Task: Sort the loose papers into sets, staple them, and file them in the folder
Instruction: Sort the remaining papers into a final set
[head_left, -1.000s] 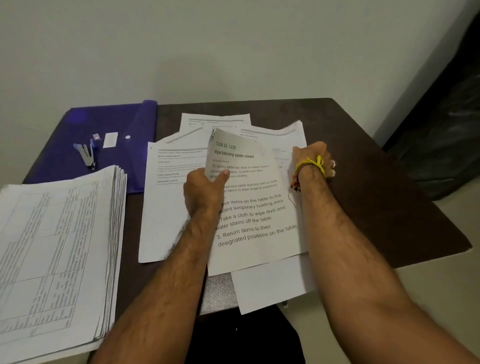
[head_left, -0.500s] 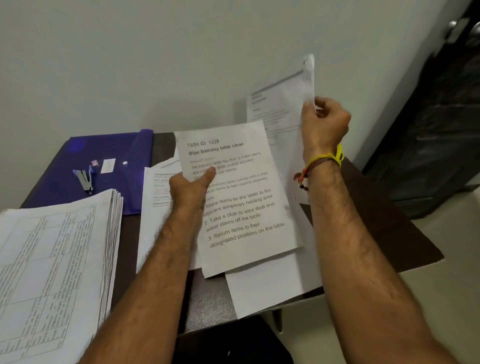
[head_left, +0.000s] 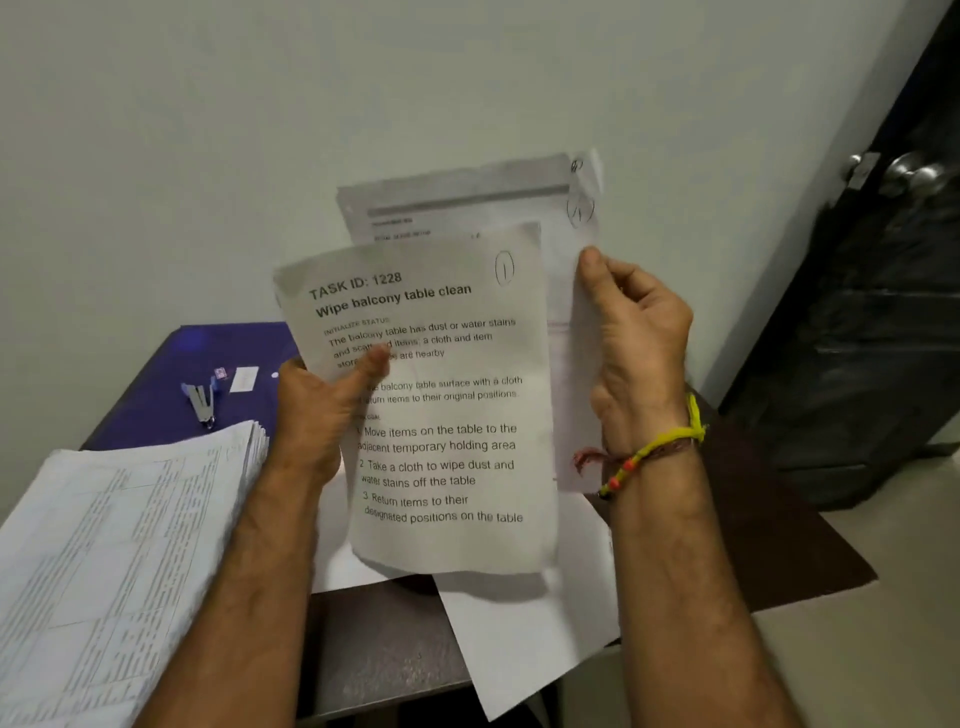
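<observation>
sheets raised off table — left hand (head_left: 317, 415) pinches front sheet (head_left: 452, 415) | right hand (head_left: 639, 332) grips rear sheet (head_left: 467, 202)

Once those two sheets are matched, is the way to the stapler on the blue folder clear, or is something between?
Nothing visible blocks it. The stapler lies exposed on the blue folder, left of the left hand. The thick paper stack sits nearer than it, not across the way.

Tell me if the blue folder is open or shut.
Shut, it seems: the blue folder lies flat, its flap down, the stapler resting on it.
</observation>
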